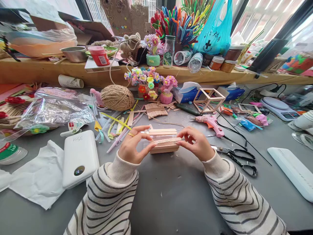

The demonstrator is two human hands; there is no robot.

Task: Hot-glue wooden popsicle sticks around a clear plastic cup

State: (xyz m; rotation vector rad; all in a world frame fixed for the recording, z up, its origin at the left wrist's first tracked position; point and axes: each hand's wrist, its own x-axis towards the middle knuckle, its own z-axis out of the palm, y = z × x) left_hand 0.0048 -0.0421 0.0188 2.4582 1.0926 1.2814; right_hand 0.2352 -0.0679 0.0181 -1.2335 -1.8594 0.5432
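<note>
A small box built of wooden craft sticks (163, 141) rests on the grey table (171, 195), held between both hands. My left hand (133, 145), with a gold ring, grips its left end with fingers curled around it. My right hand (197, 142) pinches the right end, fingertips pressed on a stick lying across the top. Both wrists wear striped sleeves.
A white power bank (79, 156) lies to the left, black scissors (238, 158) and a pink glue gun (211, 122) to the right. Behind are a twine ball (117, 97), a wooden stick cube frame (209, 100), loose sticks (155, 111), pipe-cleaner flowers (149, 81) and a scale (278, 107).
</note>
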